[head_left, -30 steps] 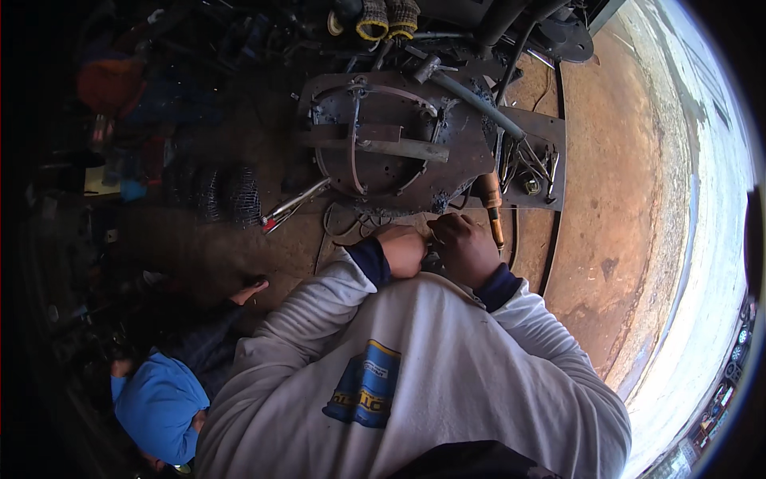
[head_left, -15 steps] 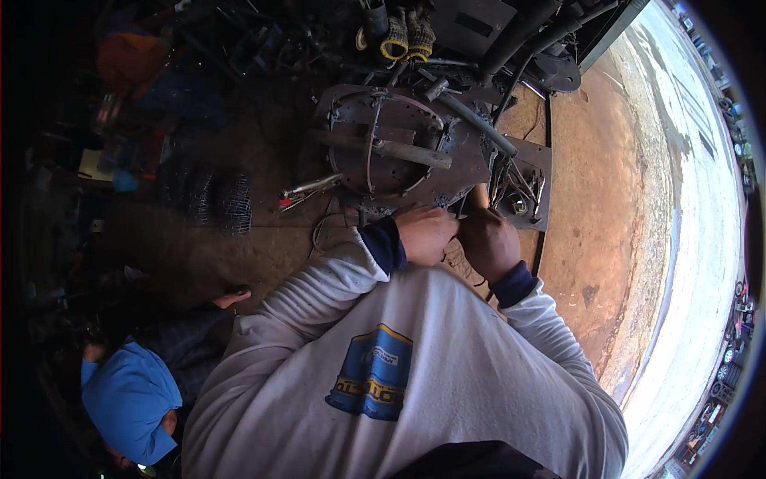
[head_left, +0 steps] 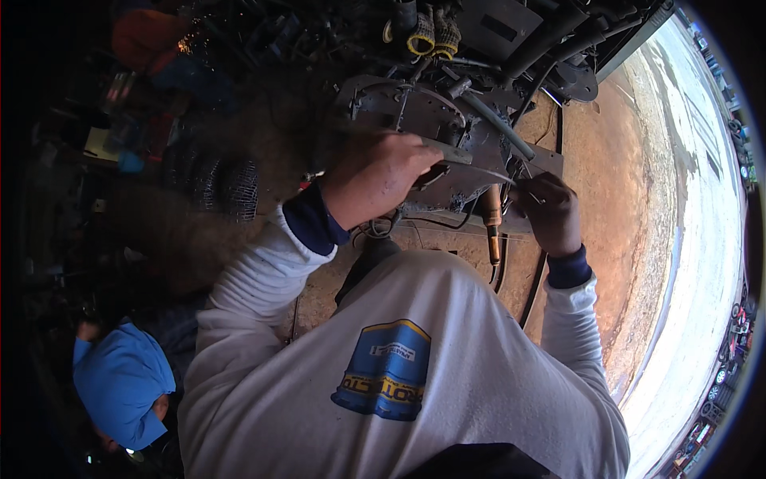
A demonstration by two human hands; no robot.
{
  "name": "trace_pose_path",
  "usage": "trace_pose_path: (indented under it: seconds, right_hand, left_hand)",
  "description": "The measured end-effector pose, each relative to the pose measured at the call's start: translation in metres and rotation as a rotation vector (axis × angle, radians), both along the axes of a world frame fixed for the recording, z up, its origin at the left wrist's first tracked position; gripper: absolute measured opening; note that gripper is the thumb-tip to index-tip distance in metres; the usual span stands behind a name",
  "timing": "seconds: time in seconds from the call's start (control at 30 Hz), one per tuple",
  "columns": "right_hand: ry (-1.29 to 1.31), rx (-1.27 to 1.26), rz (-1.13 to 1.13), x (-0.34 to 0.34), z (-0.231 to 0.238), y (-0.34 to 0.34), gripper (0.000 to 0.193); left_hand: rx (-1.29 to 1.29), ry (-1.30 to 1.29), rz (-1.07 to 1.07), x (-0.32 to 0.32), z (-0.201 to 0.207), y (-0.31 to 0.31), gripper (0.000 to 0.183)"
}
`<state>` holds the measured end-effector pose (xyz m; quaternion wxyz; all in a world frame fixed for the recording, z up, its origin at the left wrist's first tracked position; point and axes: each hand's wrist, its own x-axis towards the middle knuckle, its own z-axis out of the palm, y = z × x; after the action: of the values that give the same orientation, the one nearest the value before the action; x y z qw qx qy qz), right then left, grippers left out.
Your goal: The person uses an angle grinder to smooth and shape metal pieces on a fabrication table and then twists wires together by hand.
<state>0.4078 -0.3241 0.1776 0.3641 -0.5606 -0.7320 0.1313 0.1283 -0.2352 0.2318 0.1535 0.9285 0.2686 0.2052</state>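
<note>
Left hand [head_left: 383,180] clenched over flat metal bar [head_left: 451,153] on grey machine housing [head_left: 415,120]; bar's long axis runs left-right, free end pointing right toward right hand. Right hand [head_left: 550,211] pinches thin wire [head_left: 499,174], which arcs from bar across to fingers. Copper-tipped torch [head_left: 491,227] hangs between hands, nozzle down. Black hoses [head_left: 550,48] crowd above housing. Yellow-black gloves [head_left: 435,32] lie on top. Person in blue cap [head_left: 120,383] crouches lower left.
</note>
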Motion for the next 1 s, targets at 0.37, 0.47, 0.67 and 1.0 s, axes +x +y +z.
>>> trace_pose_path:
  seconds: [0.37, 0.47, 0.67, 1.0]
  right_hand:
    - [0.201, -0.045, -0.343, -0.001, 0.025, 0.083, 0.033]
    - [0.19, -0.099, -0.469, 0.02, -0.015, 0.083, 0.04]
    - [0.136, -0.327, -0.613, 0.023, -0.086, 0.085, 0.047]
    - [0.158, -0.26, -0.53, -0.006, -0.061, 0.119, 0.037]
  left_hand:
    - [0.235, 0.048, -0.04, -0.079, 0.048, 0.122, 0.019]
    - [0.113, -0.046, -0.019, -0.102, 0.018, 0.147, 0.02]
    - [-0.124, -0.048, 0.074, -0.117, -0.028, 0.179, 0.02]
    - [-0.134, -0.081, -0.033, -0.082, -0.054, 0.203, 0.021]
